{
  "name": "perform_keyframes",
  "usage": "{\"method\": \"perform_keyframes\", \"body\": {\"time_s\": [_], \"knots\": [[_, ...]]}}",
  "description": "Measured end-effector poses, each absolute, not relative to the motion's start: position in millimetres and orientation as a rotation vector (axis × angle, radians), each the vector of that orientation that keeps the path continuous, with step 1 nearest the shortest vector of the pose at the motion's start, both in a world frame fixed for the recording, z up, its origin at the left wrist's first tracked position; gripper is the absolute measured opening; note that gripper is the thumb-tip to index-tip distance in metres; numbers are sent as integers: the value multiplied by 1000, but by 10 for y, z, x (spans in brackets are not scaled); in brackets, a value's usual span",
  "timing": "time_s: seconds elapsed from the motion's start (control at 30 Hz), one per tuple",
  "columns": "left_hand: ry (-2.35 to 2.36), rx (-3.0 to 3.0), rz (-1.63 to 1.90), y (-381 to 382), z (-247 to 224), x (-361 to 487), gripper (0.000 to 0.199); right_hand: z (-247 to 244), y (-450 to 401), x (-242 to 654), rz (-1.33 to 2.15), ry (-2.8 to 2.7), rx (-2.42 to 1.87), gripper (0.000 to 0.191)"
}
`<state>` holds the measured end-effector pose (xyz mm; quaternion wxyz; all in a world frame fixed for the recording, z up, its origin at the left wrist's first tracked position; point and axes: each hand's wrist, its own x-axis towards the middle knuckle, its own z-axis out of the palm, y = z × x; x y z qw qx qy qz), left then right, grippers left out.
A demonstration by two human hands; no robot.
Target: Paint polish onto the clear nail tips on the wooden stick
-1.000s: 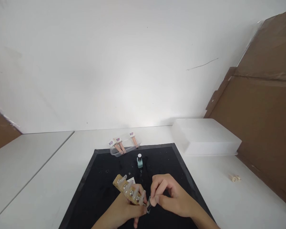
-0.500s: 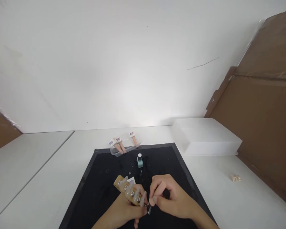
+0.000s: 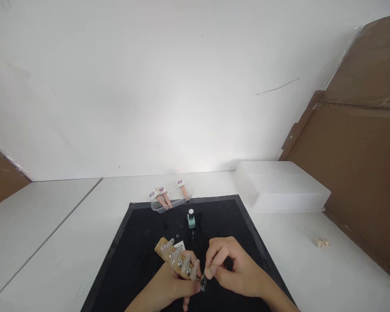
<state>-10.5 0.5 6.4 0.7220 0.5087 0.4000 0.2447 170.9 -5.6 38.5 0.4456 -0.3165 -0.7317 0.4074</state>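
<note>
My left hand (image 3: 172,286) is wrapped around a light wooden nail-tip stand (image 3: 162,245), which slants down to the right. Several clear false nail tips (image 3: 174,256) stick out from its row of round metal mounts. At the stand's lower right end, by my left thumb, is a small dark, shiny piece (image 3: 203,283). My right hand (image 3: 235,271) is closed in a pinch just beside that piece; what its fingers hold is too small and covered to tell. A white printed card (image 3: 180,245) shows partly behind the stand and my left fingers.
A green polish bottle (image 3: 191,220) with a white-topped cap stands on the black mat (image 3: 143,225). Behind it, a clear tray (image 3: 160,211) holds pink sticks with white labels (image 3: 184,190). A white plastic box (image 3: 286,186) and small beige rings (image 3: 321,242) lie to the right.
My right hand has shifted very slightly right and up, with its fingers still pinched. The stand stays in my left hand in nearly the same position.
</note>
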Motion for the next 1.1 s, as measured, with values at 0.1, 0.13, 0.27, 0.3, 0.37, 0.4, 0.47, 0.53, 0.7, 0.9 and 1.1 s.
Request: {"method": "perform_keyframes", "body": {"time_s": [0.1, 0.13, 0.27, 0.3, 0.37, 0.4, 0.47, 0.53, 0.7, 0.9, 1.1], "knots": [[867, 1113, 551, -11, 77, -121, 19, 393, -33, 1720, 942, -1682, -858, 20], [863, 1110, 555, -14, 85, -129, 19, 395, -31, 1727, 941, -1645, -836, 21], [860, 1099, 550, -2, 117, -141, 18, 404, -53, 1739, 1052, -1650, -651, 21], [860, 1096, 548, 4, 120, -138, 17, 407, -62, 1735, 1086, -1687, -643, 20], [863, 1087, 551, 11, 117, -127, 18, 415, -73, 1721, 1122, -1749, -685, 16], [868, 1083, 555, 10, 111, -123, 18, 419, -72, 1714, 1127, -1750, -726, 15], [874, 1077, 560, -1, 93, -126, 18, 424, -61, 1704, 1108, -1685, -815, 16], [874, 1075, 564, -20, 76, -142, 19, 429, -43, 1706, 1087, -1575, -881, 21], [854, 1032, 562, -34, 93, -173, 20, 445, -47, 1724, 1170, -1541, -716, 20], [839, 969, 564, -11, 162, -145, 18, 435, -67, 1682, 1091, -1645, -776, 16], [789, 849, 589, -23, 189, -182, 15, 412, -61, 1673, 1021, -1490, -706, 22]]}}
